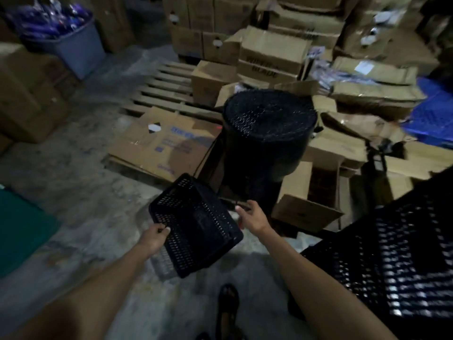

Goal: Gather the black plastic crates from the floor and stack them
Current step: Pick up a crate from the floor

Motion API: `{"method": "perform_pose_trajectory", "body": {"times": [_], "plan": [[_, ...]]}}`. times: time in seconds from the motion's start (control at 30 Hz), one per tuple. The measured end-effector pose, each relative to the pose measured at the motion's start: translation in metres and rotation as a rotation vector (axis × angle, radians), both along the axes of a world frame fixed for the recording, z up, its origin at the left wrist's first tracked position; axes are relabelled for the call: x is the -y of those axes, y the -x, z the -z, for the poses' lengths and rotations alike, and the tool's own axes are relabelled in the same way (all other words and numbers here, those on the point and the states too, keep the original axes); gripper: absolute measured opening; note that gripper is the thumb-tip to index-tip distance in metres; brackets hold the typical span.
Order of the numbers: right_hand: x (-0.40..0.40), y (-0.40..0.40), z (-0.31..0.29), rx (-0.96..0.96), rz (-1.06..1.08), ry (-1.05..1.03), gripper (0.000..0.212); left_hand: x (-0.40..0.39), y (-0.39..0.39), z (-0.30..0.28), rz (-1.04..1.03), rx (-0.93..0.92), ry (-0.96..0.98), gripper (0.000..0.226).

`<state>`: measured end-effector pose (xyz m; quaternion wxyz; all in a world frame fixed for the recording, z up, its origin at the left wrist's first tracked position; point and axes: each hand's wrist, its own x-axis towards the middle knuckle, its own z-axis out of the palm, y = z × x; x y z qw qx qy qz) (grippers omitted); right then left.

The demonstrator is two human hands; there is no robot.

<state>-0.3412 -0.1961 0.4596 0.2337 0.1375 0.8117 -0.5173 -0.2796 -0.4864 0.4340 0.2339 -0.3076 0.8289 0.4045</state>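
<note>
A black perforated plastic crate hangs tilted above the concrete floor in the lower middle. My left hand grips its near left rim. My right hand is at the crate's far right edge, fingers spread; whether it touches the crate is unclear. Behind stands a tall black stack of crates, seen from above with a mesh top. A second black perforated stack fills the lower right, close to my right arm.
A wooden pallet with flattened and full cardboard boxes lies behind the stack. A grey bin stands far left, a green sheet at the left edge, blue plastic far right. My foot is below.
</note>
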Motion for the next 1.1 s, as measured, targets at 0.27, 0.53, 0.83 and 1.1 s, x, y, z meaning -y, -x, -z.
{"method": "perform_pose_trajectory", "body": {"times": [0.27, 0.53, 0.83, 1.1], "plan": [[0.033, 0.056, 0.138, 0.243, 0.187, 0.006, 0.057, 0.039, 0.059, 0.112, -0.096, 0.196, -0.077, 0.019], [0.07, 0.07, 0.295, 0.414, 0.407, 0.003, 0.074, 0.082, 0.113, 0.277, -0.273, 0.378, -0.215, 0.047], [0.101, 0.023, 0.462, 0.169, 0.735, -0.135, 0.068, 0.122, 0.129, 0.471, -0.354, 0.443, -0.214, 0.081], [0.113, 0.007, 0.481, 0.383, 0.922, 0.248, 0.042, 0.106, 0.117, 0.518, -0.44, 0.306, -0.201, 0.035]]}}
